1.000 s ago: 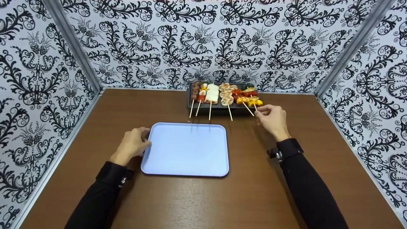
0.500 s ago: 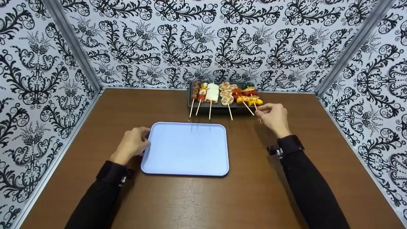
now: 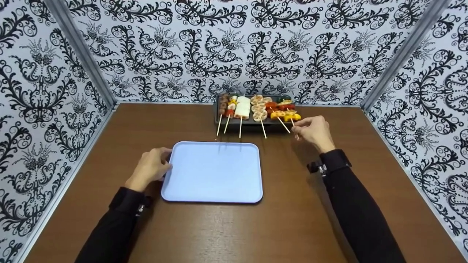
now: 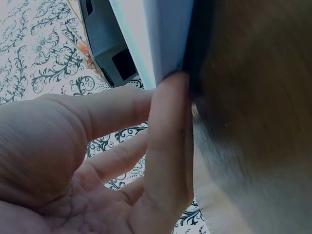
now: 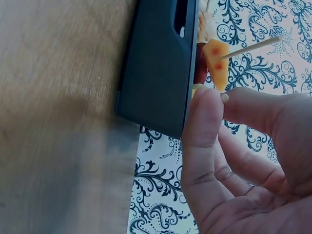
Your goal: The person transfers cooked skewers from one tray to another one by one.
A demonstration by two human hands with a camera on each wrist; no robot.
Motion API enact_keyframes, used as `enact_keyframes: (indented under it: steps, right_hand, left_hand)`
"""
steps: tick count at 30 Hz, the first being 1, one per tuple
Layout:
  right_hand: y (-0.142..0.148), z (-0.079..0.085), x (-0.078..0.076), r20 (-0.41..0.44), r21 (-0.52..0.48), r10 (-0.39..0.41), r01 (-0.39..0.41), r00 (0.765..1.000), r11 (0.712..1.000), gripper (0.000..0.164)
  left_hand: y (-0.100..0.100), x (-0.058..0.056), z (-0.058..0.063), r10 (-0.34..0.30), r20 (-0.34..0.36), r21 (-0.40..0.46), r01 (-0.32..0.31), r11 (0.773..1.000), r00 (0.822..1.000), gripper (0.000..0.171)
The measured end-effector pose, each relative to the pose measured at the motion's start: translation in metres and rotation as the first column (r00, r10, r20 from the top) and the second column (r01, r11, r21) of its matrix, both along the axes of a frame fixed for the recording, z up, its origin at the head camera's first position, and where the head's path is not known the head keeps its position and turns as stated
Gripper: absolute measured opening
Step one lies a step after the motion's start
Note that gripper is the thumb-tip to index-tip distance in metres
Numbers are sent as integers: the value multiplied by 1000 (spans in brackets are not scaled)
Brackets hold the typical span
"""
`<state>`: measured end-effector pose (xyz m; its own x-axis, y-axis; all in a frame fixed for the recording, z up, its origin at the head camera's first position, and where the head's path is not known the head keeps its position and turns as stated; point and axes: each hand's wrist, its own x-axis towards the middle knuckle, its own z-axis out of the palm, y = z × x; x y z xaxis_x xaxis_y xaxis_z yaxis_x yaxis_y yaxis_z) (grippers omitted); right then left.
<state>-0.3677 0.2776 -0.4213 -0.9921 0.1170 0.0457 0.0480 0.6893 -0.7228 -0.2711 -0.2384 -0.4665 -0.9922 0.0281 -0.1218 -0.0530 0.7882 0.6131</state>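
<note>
My left hand holds the left rim of a pale blue rectangular tray, thumb on top and fingers at its side. In the left wrist view the edge of the tray sits between thumb and forefinger. At the back, a black grill pan bears several food skewers, their sticks jutting out over its front. My right hand pinches the stick end of the rightmost skewer, which carries yellow and red pieces. That skewer's food still lies on the pan. In the right wrist view fingertips hide most of its stick.
Beside the pinched stick lies another vegetable skewer. Further left are lotus-root slices, a white skewer and brown meat. Patterned walls enclose the brown table at the back and sides.
My right hand has risen slightly while keeping its pinch on the skewer stick. The left hand and the tray have stayed in place; the head view shifted a little.
</note>
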Motion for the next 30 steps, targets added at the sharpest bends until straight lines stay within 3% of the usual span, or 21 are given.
enact_keyframes:
  steps: [6, 13, 17, 22, 30]
  right_hand:
    - [2, 4, -4, 48, 37, 17, -18, 999, 999, 24]
    - [4, 6, -6, 36, 63, 60, -63, 998, 996, 19]
    - [4, 5, -7, 50, -16, 87, -86, 995, 996, 21]
    - [1, 3, -7, 88, -182, 66, -50, 994, 982, 25]
    - [1, 4, -7, 76, -230, 54, -35, 996, 972, 27]
  left_hand:
    - [0, 1, -1, -1, -7, -14, 1, 1000, 1000, 56]
    - [0, 0, -1, -2, 5, -13, 2, 1000, 1000, 56]
    - [0, 0, 0, 5, 14, -12, -4, 1000, 1000, 57]
    - [0, 0, 0, 2, 12, -13, -2, 1000, 1000, 58]
    - [0, 0, -2, -5, 4, 14, 5, 1000, 1000, 57]
